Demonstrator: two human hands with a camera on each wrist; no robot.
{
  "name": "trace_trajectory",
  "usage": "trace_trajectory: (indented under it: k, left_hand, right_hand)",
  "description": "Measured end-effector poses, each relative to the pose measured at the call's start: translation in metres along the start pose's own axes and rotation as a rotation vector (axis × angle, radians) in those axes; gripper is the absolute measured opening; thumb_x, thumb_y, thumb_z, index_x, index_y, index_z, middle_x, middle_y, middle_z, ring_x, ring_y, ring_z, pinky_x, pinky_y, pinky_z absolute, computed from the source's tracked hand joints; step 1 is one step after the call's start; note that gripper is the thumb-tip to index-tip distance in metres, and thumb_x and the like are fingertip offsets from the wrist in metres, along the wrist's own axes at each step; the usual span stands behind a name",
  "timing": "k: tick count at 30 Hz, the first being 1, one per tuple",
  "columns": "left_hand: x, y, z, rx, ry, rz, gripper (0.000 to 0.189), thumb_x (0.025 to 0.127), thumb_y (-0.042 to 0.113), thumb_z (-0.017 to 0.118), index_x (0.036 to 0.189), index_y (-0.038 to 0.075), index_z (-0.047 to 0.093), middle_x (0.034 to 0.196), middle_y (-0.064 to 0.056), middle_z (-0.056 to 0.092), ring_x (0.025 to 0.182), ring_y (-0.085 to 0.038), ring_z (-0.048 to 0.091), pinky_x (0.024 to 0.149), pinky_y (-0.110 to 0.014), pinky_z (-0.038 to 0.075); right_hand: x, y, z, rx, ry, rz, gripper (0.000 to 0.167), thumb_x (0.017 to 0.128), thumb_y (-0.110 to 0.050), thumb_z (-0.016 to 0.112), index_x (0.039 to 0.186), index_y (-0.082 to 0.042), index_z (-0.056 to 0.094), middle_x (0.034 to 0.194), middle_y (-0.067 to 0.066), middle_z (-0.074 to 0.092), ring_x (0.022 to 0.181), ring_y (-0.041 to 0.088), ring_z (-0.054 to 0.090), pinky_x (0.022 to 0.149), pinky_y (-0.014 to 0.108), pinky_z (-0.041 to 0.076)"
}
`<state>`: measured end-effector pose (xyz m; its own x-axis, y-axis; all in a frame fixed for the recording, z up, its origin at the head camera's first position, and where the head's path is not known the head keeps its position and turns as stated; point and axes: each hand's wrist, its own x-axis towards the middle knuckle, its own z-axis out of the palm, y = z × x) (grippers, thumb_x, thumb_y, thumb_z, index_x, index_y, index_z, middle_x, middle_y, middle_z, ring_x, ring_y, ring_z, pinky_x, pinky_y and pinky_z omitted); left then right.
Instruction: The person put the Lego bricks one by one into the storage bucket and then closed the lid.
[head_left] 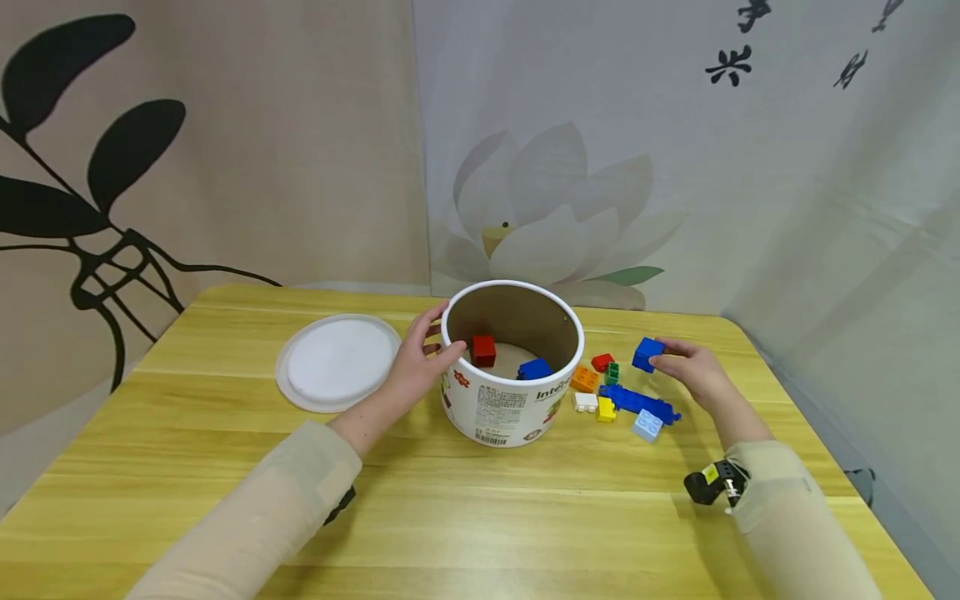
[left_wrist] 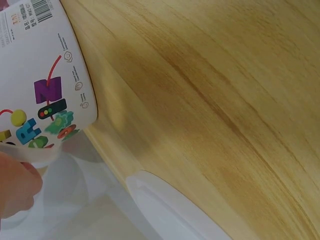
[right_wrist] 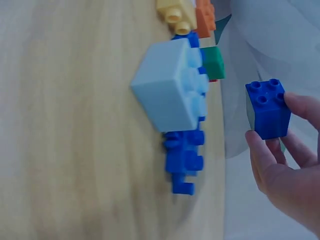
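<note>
A white round tub [head_left: 512, 367] with printed pictures stands mid-table, with a red brick [head_left: 483, 350] and a blue brick [head_left: 534, 369] inside. My left hand [head_left: 420, 358] grips its left rim; the tub wall [left_wrist: 45, 75] fills the left wrist view beside my fingers [left_wrist: 15, 187]. My right hand [head_left: 693, 367] pinches a blue square brick [head_left: 647, 353], lifted just above the table right of the tub. In the right wrist view that blue brick [right_wrist: 268, 109] sits between thumb and fingers [right_wrist: 262, 157].
Loose bricks lie right of the tub: orange [head_left: 584, 379], red [head_left: 602, 362], green [head_left: 612, 372], white [head_left: 585, 402], yellow [head_left: 606, 409], a long blue piece [head_left: 637, 402] and a light blue brick [head_left: 647, 425]. The white lid [head_left: 337, 361] lies at left. Curtains hang behind the wooden table [head_left: 480, 500].
</note>
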<state>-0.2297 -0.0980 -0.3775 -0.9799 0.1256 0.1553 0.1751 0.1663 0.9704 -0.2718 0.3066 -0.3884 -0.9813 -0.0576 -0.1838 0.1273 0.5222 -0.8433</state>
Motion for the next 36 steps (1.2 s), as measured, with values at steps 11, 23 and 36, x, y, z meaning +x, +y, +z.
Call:
trace_trajectory:
  k: [11, 23, 36]
  left_hand:
    - [0.000, 0.002, 0.001, 0.002, -0.001, 0.006, 0.064, 0.089, 0.016, 0.061, 0.145, 0.013, 0.031, 0.146, -0.010, 0.031, 0.129, -0.031, 0.037, 0.106, -0.045, 0.035]
    - [0.000, 0.002, 0.000, 0.008, -0.002, -0.003, 0.064, 0.089, 0.018, 0.061, 0.145, 0.015, 0.030, 0.146, -0.009, 0.030, 0.129, -0.030, 0.037, 0.107, -0.045, 0.035]
    - [0.000, 0.001, 0.001, 0.000, 0.010, 0.022, 0.064, 0.089, 0.016, 0.061, 0.145, 0.013, 0.031, 0.145, -0.011, 0.033, 0.129, -0.033, 0.037, 0.106, -0.046, 0.035]
  right_hand:
    - [-0.008, -0.022, -0.008, 0.018, -0.014, -0.023, 0.062, 0.095, -0.021, 0.052, 0.146, 0.002, 0.025, 0.145, 0.028, 0.027, 0.116, 0.018, 0.047, 0.099, 0.024, 0.044]
    - [-0.012, -0.056, -0.008, 0.081, -0.038, -0.051, 0.061, 0.095, -0.019, 0.051, 0.147, -0.001, 0.024, 0.149, 0.025, 0.021, 0.128, 0.027, 0.037, 0.111, 0.043, 0.029]
    - [-0.024, -0.102, 0.012, 0.165, -0.104, -0.106, 0.061, 0.094, -0.017, 0.053, 0.146, -0.002, 0.025, 0.148, 0.022, 0.023, 0.128, 0.028, 0.034, 0.113, 0.044, 0.026]
